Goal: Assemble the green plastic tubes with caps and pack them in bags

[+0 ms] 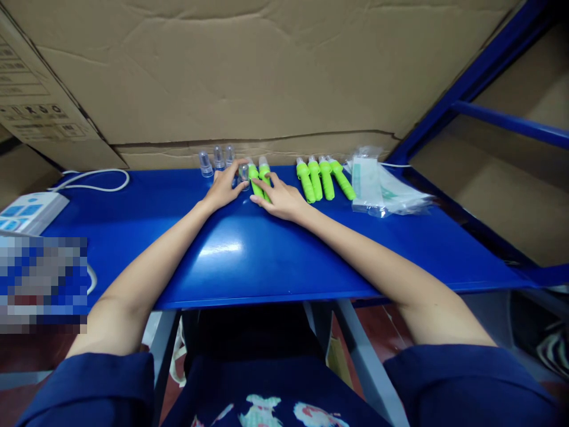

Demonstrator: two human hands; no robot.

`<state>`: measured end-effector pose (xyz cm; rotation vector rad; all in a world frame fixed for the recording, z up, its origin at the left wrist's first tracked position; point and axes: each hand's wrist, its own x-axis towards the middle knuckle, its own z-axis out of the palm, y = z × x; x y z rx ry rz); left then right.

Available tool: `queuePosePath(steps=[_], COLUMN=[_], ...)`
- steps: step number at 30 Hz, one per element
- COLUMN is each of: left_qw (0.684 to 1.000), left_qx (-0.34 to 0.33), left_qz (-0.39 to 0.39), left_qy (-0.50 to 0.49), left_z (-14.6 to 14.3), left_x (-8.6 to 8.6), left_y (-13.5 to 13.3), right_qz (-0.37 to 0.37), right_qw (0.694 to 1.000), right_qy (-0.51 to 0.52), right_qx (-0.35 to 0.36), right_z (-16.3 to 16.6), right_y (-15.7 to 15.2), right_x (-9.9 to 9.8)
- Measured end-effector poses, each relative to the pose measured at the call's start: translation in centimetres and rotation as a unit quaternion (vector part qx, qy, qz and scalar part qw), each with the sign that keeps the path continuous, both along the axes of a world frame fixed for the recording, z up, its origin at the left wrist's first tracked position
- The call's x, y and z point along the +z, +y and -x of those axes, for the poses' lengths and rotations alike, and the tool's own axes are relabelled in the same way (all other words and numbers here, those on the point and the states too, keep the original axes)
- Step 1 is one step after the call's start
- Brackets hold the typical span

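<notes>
My left hand [223, 187] is at the back of the blue table, its thumb and a finger closed around a small clear plastic cap [243, 172]. Just to its right, my right hand [284, 198] reaches over two bright green tubes [263, 172] with clear tips. Its thumb and fingers rest against the tubes and partly cover them. Three more clear caps [217, 158] stand behind and left of my left hand. Right of my right hand lies a row of several similar green tubes [315, 179], clear tips pointing to the back.
Clear plastic bags [386, 187] with printed sheets lie at the right. A white power strip [33, 210] with a cable [104, 181] sits at the left. Cardboard [275, 71] walls the back of the blue table [267, 261]. A blue frame post [466, 83] rises at the right.
</notes>
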<state>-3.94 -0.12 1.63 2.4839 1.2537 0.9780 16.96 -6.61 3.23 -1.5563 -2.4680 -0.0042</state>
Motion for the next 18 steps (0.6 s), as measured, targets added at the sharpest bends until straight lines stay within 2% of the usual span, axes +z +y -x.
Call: queuePosePath(steps=[3, 6, 10, 12, 18], left_qw=[1.0, 1.0, 1.0, 0.999, 0.999], left_qx=[0.003, 0.003, -0.009, -0.014, 0.001], left_qz=[-0.001, 0.003, 0.014, 0.014, 0.014], left_qy=[0.004, 0.009, 0.021, 0.029, 0.029], left_z=[0.0, 0.1, 0.2, 0.3, 0.3], left_x=[0.0, 0.0, -0.1, -0.3, -0.2], left_y=[0.0, -0.1, -0.1, -0.1, -0.2], right_qz=[-0.05, -0.106, -0.071, -0.054, -0.048], right_qw=[0.997, 0.986, 0.968, 0.968, 0.981], right_qy=[0.026, 0.022, -0.006, -0.015, 0.019], right_qx=[-0.043, -0.127, -0.24, -0.245, -0.185], right_z=[-1.5, -3.8, -6.2, -6.6, -5.3], right_y=[1.4, 3.2, 4.8, 5.0, 4.2], right_x=[0.1, -0.2, -1.0, -1.1, 0.0])
